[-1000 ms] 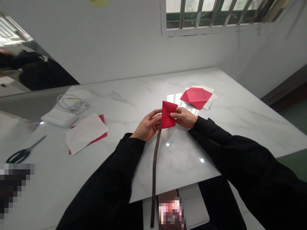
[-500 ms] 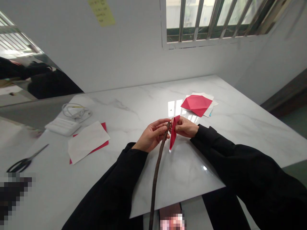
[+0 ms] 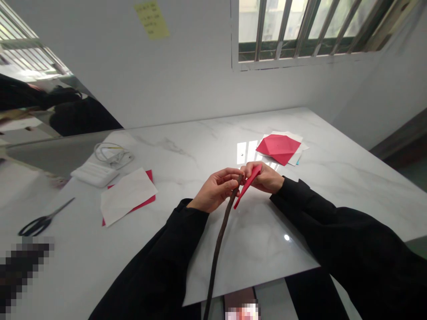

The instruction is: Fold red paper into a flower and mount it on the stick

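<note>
My left hand grips the upper end of a long, thin brown stem, possibly a wrapped wire or a twig, which runs down toward me past the table's front edge. My right hand pinches a narrow folded piece of red paper, seen nearly edge-on, with its point angled down and left. The two hands nearly touch, and the paper lies right by the stem's tip. My fingers hide where the two meet, so I cannot tell whether they are joined.
The white marble table holds a folded red paper diamond on white sheets at the back. At left lie a white sheet over red paper, black-handled scissors, a white box and a white cable. A mirror stands at left.
The red paper, a broad kite shape a second ago, now appears as a narrow strip tilted to the lower left. My hands have come closer together, and the whole scene has shifted slightly as my head moved.
</note>
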